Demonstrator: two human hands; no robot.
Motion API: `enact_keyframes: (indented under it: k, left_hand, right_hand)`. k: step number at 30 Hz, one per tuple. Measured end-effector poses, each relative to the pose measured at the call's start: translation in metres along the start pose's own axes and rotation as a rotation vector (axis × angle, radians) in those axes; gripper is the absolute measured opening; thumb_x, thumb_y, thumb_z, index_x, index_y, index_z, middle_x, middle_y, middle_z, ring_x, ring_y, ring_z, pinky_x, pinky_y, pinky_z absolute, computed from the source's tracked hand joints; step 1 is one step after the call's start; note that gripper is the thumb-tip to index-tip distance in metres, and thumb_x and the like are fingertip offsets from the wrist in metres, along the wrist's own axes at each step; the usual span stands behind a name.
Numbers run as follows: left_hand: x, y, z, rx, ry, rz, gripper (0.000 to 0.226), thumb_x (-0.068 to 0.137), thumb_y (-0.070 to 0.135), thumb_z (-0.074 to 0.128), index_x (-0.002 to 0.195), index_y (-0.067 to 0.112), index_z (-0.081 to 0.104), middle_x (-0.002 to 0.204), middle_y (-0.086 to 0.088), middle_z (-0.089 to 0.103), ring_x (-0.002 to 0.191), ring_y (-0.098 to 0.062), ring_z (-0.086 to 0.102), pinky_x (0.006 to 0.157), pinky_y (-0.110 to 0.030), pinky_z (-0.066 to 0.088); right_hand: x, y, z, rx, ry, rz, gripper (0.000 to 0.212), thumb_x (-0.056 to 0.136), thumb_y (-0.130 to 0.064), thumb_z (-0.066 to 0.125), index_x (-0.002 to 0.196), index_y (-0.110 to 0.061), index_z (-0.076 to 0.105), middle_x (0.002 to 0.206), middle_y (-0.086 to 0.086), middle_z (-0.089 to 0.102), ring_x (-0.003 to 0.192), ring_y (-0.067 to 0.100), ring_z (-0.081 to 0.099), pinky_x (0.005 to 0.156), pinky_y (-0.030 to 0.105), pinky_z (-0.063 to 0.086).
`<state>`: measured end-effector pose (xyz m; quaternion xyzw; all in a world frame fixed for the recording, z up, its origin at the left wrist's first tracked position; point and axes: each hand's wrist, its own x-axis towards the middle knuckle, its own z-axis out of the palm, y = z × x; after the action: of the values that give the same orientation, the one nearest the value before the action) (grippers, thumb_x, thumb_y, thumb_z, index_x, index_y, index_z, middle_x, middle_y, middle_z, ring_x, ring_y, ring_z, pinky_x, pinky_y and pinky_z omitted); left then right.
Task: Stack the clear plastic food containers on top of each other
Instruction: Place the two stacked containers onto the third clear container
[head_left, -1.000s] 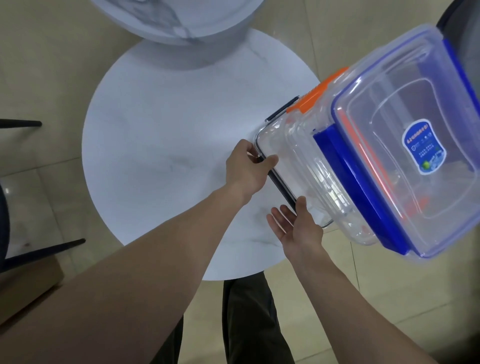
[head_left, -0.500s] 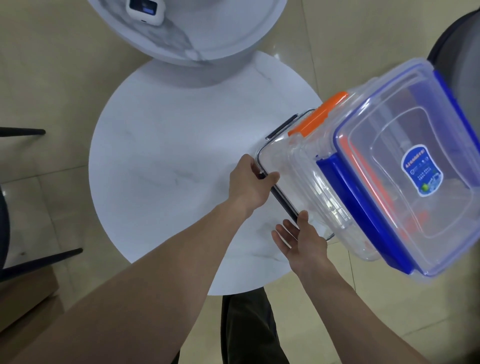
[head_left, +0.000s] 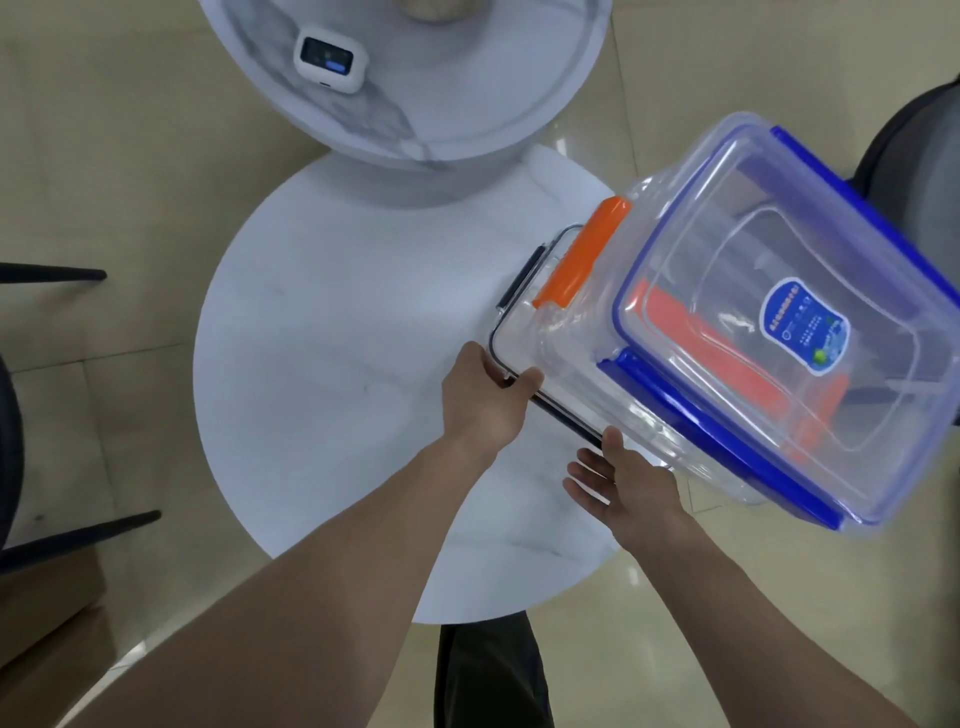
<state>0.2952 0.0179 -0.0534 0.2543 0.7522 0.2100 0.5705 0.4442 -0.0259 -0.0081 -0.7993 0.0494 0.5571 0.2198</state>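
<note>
A stack of three clear plastic containers stands at the right edge of the round white table (head_left: 311, 364). The top one (head_left: 779, 291) has a blue-rimmed lid with a blue label. Under it sits one with orange latches (head_left: 576, 260). The bottom one (head_left: 519, 338) has a dark rim and a black handle. My left hand (head_left: 488, 400) grips the near-left corner of the bottom container. My right hand (head_left: 628, 478) lies flat against its near side, thumb on the rim, fingers spread.
A second, higher round marble table (head_left: 415, 104) stands behind, with a small white device (head_left: 331, 62) on it. Dark chair legs (head_left: 78, 535) show at the left. A dark chair (head_left: 914, 140) is at the right. My dark trousers (head_left: 493, 675) are below the table's edge.
The view has tilted up, so the rear table and its white device have come into sight. Both hands keep the same hold on the bottom container.
</note>
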Motion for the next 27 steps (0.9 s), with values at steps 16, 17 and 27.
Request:
enact_keyframes:
  k: [16,17,27]
  left_hand:
    - [0.043,0.043,-0.008,0.041,0.066,0.030,0.042,0.080,0.033,0.081,0.076,0.018,0.043,0.072,0.004,0.052,0.059,-0.012,0.048,0.054,-0.028,0.040]
    - [0.046,0.047,-0.008,0.042,0.064,0.030,0.041,0.080,0.034,0.081,0.077,0.017,0.043,0.073,0.004,0.052,0.060,-0.012,0.049,0.056,-0.029,0.041]
    - [0.071,0.086,-0.011,0.042,0.049,-0.007,0.045,0.081,0.035,0.082,0.110,0.011,0.057,0.101,-0.003,0.063,0.088,-0.027,0.062,0.073,-0.032,0.051]
  right_hand:
    - [0.011,-0.053,0.037,-0.001,-0.033,-0.031,0.033,0.097,-0.026,0.066,0.124,-0.006,0.064,0.104,0.014,0.072,0.083,0.025,0.071,0.063,0.037,0.061]
    - [0.012,-0.057,0.040,-0.004,-0.027,-0.036,0.030,0.097,-0.026,0.066,0.121,-0.006,0.065,0.105,0.014,0.072,0.083,0.025,0.071,0.065,0.038,0.061]
    - [0.026,-0.092,0.055,-0.048,-0.028,-0.055,0.015,0.100,-0.026,0.063,0.102,-0.011,0.065,0.096,0.012,0.072,0.084,0.026,0.071,0.079,0.043,0.060]
